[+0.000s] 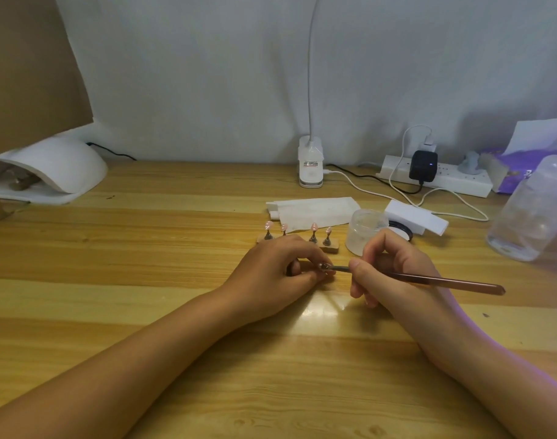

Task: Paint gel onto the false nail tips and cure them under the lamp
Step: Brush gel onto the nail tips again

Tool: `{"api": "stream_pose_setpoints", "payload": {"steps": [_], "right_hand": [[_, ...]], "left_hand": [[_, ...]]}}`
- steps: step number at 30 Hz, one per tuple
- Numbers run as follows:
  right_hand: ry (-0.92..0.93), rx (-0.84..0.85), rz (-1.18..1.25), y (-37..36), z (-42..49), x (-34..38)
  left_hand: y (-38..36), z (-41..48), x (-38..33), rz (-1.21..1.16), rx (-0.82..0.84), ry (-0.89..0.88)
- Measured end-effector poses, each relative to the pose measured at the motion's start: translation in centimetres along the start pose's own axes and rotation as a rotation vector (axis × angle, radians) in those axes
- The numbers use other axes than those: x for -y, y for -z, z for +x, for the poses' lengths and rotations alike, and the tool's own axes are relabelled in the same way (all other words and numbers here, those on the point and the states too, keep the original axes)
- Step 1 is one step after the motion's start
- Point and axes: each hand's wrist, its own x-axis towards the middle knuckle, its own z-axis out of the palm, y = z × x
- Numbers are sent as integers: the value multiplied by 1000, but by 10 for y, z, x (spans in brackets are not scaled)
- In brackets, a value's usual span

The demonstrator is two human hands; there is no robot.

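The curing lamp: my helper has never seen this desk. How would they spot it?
Start at the far left corner of the wooden table, beside the cardboard panel. The curing lamp is the low white dome with an open front, unlike the clip-on desk lamp, which has a tall neck.

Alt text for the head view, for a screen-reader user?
On a wooden desk, the left hand pinches a false nail tip while the right hand holds a brush to it. Four more tips stand on a holder just behind; a white curing lamp sits far left.
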Motion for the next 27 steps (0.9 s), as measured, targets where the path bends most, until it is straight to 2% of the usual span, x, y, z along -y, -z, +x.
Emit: {"api": "stream_pose_setpoints", "payload": {"steps": [8,15,20,27], "right_hand": [[-29,-47,0,1,0,3],[-23,-61,158,3,-2,4],[-14,30,66,1,-1,4],[-22,19,-4,-1,0,5]], "left_hand": [[-1,0,1,-42,-8,-1],[-1,0,1,-58,-21,-3],[0,1,0,-44,-14,4],[0,1,1,-41,-12,5]]}}
